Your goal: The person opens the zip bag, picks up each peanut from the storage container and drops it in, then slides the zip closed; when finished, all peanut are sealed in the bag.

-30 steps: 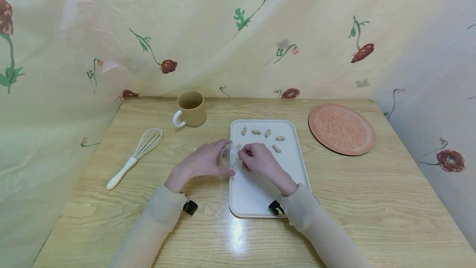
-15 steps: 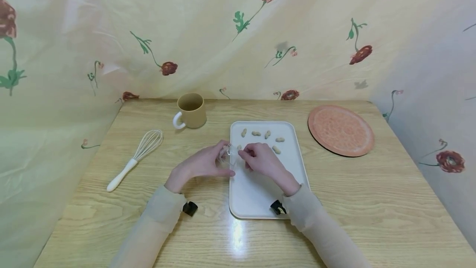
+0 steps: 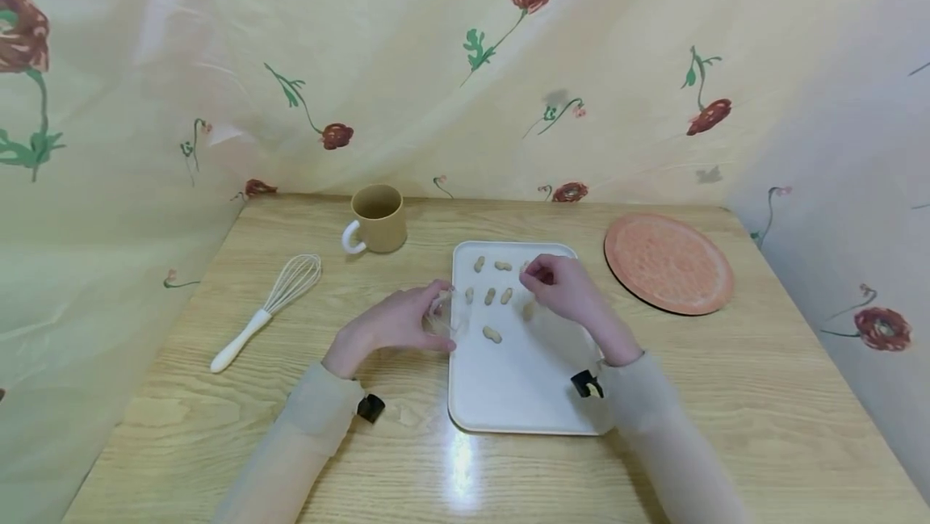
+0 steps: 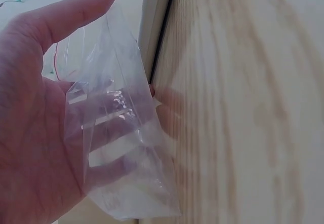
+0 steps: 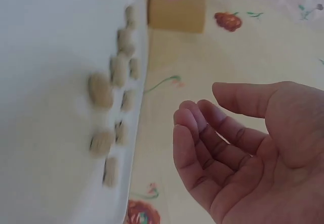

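My left hand [image 3: 395, 322] holds a clear plastic bag [image 4: 121, 117] between thumb and fingers, at the left edge of a white tray [image 3: 519, 395]. Several unshelled peanuts [image 3: 492, 334] lie apart on the tray, mostly towards its far half. Over the tray's right side hovers my right hand [image 3: 570, 290]. In the right wrist view its fingers [image 5: 187, 150] are loosely bent, the thumb stands apart, and nothing shows between them. From the head view this hand hides part of the tray's far right. Beside it one peanut [image 3: 527, 311] looks blurred.
A tan mug [image 3: 383, 221] with a white handle stands at the back left. Left of the tray lies a whisk [image 3: 265, 310] with a white handle. A round pinkish mat [image 3: 668, 264] lies to the right. Flowered cloth [image 3: 407, 64] hangs behind the wooden table [image 3: 726, 427].
My right hand has moved away from the bag, rightwards and farther back over the tray. More peanuts near the tray's middle are now visible. The left hand stays with the bag.
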The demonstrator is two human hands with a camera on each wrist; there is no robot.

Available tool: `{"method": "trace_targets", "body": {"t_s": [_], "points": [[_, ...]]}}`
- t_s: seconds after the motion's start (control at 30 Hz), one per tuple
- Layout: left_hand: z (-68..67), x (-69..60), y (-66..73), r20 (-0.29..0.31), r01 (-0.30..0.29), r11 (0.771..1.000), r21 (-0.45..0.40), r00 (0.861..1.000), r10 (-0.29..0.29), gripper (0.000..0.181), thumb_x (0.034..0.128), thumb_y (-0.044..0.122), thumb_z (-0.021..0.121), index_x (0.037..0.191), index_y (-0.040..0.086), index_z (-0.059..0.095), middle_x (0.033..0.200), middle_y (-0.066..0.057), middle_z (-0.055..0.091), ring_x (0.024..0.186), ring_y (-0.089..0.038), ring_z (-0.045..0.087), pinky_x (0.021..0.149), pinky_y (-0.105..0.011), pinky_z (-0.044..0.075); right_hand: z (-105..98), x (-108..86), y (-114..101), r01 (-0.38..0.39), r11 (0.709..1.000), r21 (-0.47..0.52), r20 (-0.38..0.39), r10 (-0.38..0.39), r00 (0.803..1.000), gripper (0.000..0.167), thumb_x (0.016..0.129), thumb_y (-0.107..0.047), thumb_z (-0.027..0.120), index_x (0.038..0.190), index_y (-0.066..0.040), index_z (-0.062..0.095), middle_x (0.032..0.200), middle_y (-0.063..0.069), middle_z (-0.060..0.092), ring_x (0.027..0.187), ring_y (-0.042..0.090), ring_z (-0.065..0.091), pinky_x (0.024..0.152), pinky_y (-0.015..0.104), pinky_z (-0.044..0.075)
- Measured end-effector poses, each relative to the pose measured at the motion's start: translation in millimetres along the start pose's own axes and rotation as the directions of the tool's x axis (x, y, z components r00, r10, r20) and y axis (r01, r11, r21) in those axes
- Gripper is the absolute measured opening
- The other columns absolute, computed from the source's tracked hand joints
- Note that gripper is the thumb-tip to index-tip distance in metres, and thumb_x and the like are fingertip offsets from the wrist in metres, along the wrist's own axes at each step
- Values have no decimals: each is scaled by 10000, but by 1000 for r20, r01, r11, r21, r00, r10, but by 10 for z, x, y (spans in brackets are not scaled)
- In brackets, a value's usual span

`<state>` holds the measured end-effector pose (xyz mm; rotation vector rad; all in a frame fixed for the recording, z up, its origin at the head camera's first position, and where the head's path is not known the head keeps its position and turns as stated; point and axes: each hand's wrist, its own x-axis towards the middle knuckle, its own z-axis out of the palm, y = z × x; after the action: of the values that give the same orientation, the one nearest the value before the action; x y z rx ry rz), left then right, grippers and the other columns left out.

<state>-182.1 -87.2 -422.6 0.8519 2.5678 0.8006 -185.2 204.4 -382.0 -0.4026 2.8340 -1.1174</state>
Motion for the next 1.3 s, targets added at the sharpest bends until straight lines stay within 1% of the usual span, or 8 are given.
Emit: {"method": "trace_targets", "body": {"t_s": [0.1, 0.23, 0.43, 0.67, 0.83, 1.07, 1.2, 1.3], "points": [[0, -2, -3, 0, 4, 1000, 21, 1000, -4, 892, 784, 505, 810, 1490, 174, 378, 1202, -75, 629, 1092, -210, 600, 938, -411, 472, -106, 55, 137, 27, 995, -98, -2, -27, 1000, 134, 951, -96, 658, 985, 31, 682, 839, 102, 659, 746, 228, 581, 655, 331, 473], [-9, -6, -9, 4, 10, 1000, 28, 1000, -10, 897, 784, 510, 809, 1496, 178, 374, 1227, -78, 627, 1123, -219, 592, 965, -434, 457, -254, 124, 307, 10, 983, -184, 19, -7, 1000, 164, 931, -54, 663, 1044, 65, 672, 882, 137, 664, 800, 268, 598, 683, 362, 486], [-26, -8, -15, 5, 18, 999, 30, 1000, -18, 898, 793, 510, 801, 1502, 169, 369, 1216, -73, 633, 1119, -211, 591, 977, -444, 446, -347, 208, 512, -32, 975, -220, 95, 54, 994, 224, 923, -39, 672, 1117, 72, 667, 968, 170, 662, 844, 283, 612, 685, 375, 518], [-34, -11, -18, -18, 18, 999, 39, 1000, -17, 881, 811, 511, 784, 1505, 168, 363, 1225, -82, 640, 1105, -219, 606, 933, -412, 478, -264, 278, 659, 31, 977, -212, 189, 10, 982, 254, 890, -22, 697, 1126, 65, 666, 981, 165, 654, 830, 257, 606, 722, 376, 519], [-33, -22, -19, -57, 31, 997, 67, 998, -27, 882, 818, 525, 772, 1508, 162, 359, 1217, -70, 643, 1086, -222, 615, 926, -435, 482, -180, 307, 709, 24, 968, -250, 154, 15, 988, 194, 894, -22, 690, 1079, 35, 693, 921, 123, 645, 815, 251, 577, 727, 381, 506], [-33, -9, -47, -154, 55, 992, 110, 987, -37, 915, 814, 578, 749, 1516, 140, 357, 1198, -51, 658, 1024, -226, 633, 1050, -554, 366, -124, 304, 735, -23, 959, -281, 104, 55, 993, 136, 919, -58, 689, 1036, 6, 717, 900, 102, 661, 803, 243, 577, 734, 392, 506], [-39, 0, -50, -170, 50, 992, 118, 985, -30, 898, 821, 564, 747, 1518, 151, 360, 1200, -49, 664, 975, -220, 640, 1025, -523, 397, -118, 288, 728, -33, 957, -290, 94, 63, 994, 137, 928, -68, 682, 1038, 10, 711, 896, 103, 660, 796, 240, 580, 719, 384, 504], [-42, -3, -44, -167, 39, 992, 118, 986, -18, 884, 821, 549, 755, 1511, 153, 369, 1188, -44, 670, 920, -204, 638, 953, -468, 455, -118, 273, 724, -32, 956, -291, 95, 62, 994, 144, 929, -71, 682, 1041, 13, 710, 897, 105, 661, 797, 240, 580, 719, 385, 504]]}}
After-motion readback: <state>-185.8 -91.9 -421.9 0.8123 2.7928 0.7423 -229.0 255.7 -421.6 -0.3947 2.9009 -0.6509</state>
